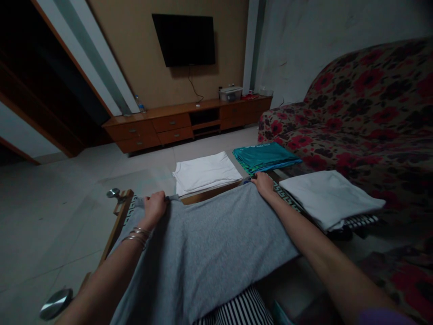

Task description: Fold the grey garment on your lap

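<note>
A soft, light grey T-shirt [209, 243] lies spread over a low table [118, 216], its far edge pinched at both corners, left hand [154, 205] at ten o'clock, right hand [263, 183] at one o'clock, apparently gripping limp, easily creased fabric.

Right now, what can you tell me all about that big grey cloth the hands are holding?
The grey cloth looks like soft knit fabric, maybe a garment. It lies spread flat over a wooden-edged table, and its near part hangs down toward the person's lap. The left hand grips its far left corner, and the right hand pinches its far right corner, pulling the far edge straight. It looks smooth, with few wrinkles.
</note>
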Motion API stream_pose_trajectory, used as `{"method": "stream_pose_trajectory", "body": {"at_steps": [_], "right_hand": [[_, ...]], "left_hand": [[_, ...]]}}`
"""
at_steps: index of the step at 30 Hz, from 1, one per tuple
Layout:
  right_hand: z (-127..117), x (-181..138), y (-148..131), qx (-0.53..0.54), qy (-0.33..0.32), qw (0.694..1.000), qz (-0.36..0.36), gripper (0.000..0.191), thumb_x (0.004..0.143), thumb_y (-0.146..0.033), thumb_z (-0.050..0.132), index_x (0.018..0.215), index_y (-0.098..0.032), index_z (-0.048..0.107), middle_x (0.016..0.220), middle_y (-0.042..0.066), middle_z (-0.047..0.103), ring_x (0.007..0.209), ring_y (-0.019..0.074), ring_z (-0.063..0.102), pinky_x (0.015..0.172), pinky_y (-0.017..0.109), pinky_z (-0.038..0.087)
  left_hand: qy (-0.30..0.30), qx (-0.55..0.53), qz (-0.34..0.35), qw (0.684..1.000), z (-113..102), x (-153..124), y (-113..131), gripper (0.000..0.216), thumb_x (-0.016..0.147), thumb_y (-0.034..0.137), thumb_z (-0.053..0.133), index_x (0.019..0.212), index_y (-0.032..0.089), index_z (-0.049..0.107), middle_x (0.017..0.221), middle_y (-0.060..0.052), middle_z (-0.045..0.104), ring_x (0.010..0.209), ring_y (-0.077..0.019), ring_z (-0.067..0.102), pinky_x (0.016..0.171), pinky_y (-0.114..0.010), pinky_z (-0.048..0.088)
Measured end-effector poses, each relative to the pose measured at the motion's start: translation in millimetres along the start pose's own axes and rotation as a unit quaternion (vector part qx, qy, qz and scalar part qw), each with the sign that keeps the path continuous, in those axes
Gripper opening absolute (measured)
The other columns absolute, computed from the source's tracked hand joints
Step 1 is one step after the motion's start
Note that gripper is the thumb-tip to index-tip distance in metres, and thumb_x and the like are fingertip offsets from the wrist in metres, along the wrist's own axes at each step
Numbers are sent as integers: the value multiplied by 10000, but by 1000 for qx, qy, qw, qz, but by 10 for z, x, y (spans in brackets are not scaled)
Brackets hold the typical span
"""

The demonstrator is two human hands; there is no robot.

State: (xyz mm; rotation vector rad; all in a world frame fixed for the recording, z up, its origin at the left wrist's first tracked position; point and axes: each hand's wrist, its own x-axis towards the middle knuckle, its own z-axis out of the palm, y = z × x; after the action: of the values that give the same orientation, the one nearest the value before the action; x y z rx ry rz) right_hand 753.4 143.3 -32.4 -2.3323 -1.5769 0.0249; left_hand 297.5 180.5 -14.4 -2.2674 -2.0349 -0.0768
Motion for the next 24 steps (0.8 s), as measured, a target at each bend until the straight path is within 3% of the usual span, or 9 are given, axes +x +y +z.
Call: {"method": "stream_pose_trajectory", "body": {"at_steps": [2, 4, 7, 10, 13, 16, 18, 21, 24], "right_hand": [[-53, -124, -150, 5, 44, 998, -34, 369, 909, -346, 527, 1214, -141, 559, 1203, 212, 583, 1160, 326, 487, 943, 418, 363], [-32, -354, -320, 35, 62, 990, -121, 408, 932, -340, 473, 1302, -172, 507, 1288, 190, 541, 1236, 324, 424, 1020, 448, 313], [172, -757, -510, 58, 4, 955, -292, 446, 947, -401, 429, 1364, -251, 475, 1409, 102, 483, 1338, 280, 357, 1096, 439, 267], [409, -902, -450, 45, -54, 932, -357, 505, 936, -456, 446, 1392, -240, 461, 1490, 82, 402, 1398, 260, 302, 1128, 437, 245], [441, -666, -158, 40, -51, 948, -311, 495, 946, -412, 438, 1384, -185, 471, 1479, 117, 415, 1390, 255, 329, 1123, 446, 266], [271, -368, 122, 37, -59, 955, -287, 458, 949, -347, 435, 1363, -157, 492, 1450, 124, 453, 1381, 241, 347, 1126, 430, 272], [120, -342, 248, 35, -65, 959, -273, 446, 943, -310, 439, 1346, -131, 505, 1447, 135, 453, 1378, 235, 349, 1129, 413, 273], [-86, -687, 456, 24, -29, 978, -204, 428, 932, -248, 422, 1323, -101, 518, 1410, 165, 484, 1328, 248, 412, 1101, 396, 317], [-225, -1346, 812, -31, 0, 994, -107, 404, 932, -263, 402, 1267, -98, 555, 1193, 186, 626, 1118, 277, 576, 972, 397, 429]], "left_hand": [[94, -4, 9, 996, -36, -201, 278, 339, 862, 183, 393, 1140, 115, 574, 1267, -215, 555, 1227, -343, 466, 1028, -539, 270], [132, -31, 77, 988, -32, -460, 561, 429, 893, 184, 362, 1294, 139, 508, 1453, -185, 410, 1367, -324, 321, 1102, -553, 172], [81, -67, 187, 977, 93, -831, 834, 500, 939, 334, 382, 1426, 222, 399, 1536, -110, 316, 1437, -288, 209, 1147, -545, 105], [34, -83, 211, 973, 306, -1013, 832, 602, 938, 489, 373, 1478, 229, 324, 1544, -118, 293, 1443, -290, 205, 1143, -544, 158], [18, -104, 216, 971, 458, -993, 701, 656, 932, 543, 347, 1495, 213, 284, 1548, -132, 278, 1445, -285, 205, 1143, -540, 176], [3, -169, 230, 958, 464, -931, 609, 622, 944, 510, 330, 1490, 213, 286, 1553, -122, 273, 1447, -269, 206, 1155, -529, 167], [4, -244, 216, 945, 402, -953, 532, 580, 959, 456, 295, 1477, 194, 301, 1550, -121, 283, 1438, -242, 236, 1161, -482, 202], [51, -311, 98, 944, 272, -1170, 201, 563, 956, 431, 269, 1436, 146, 345, 1505, -136, 360, 1389, -214, 333, 1142, -396, 284], [102, -211, -78, 969, 136, -1642, -446, 580, 926, 463, 303, 1374, 112, 413, 1374, -175, 488, 1307, -274, 419, 1091, -431, 338]]}}
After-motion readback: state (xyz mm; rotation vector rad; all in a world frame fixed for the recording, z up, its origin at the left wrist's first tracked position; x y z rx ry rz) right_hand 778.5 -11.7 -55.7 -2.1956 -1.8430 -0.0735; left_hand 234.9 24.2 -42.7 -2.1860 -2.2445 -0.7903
